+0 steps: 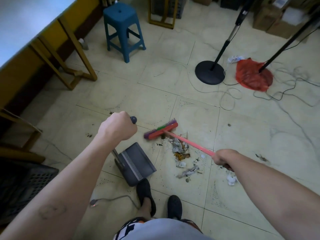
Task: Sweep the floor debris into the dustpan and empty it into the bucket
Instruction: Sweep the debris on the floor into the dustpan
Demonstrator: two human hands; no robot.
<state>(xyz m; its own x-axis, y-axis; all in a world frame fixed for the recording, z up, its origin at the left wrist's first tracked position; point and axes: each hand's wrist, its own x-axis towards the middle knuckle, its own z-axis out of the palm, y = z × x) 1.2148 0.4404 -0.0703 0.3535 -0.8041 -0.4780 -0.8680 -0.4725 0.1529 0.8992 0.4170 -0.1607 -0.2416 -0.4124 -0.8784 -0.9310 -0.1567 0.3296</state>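
Left hand fisted, knuckles up, forearm extended forward. Right hand closed in grip, arm stretched inward from right. Both arms bare.

This looks like a back room or small workshop used for storage. The floor is pale square tiles, grubby and crossed by loose grey and black cables. A pale-topped worktop on yellow wooden legs runs along the left wall, with a blue plastic stool beside it. Brown cardboard boxes are stacked in the far right corner. Two black stands on round bases rise from the floor, and a dark slatted plastic crate sits at the lower left.
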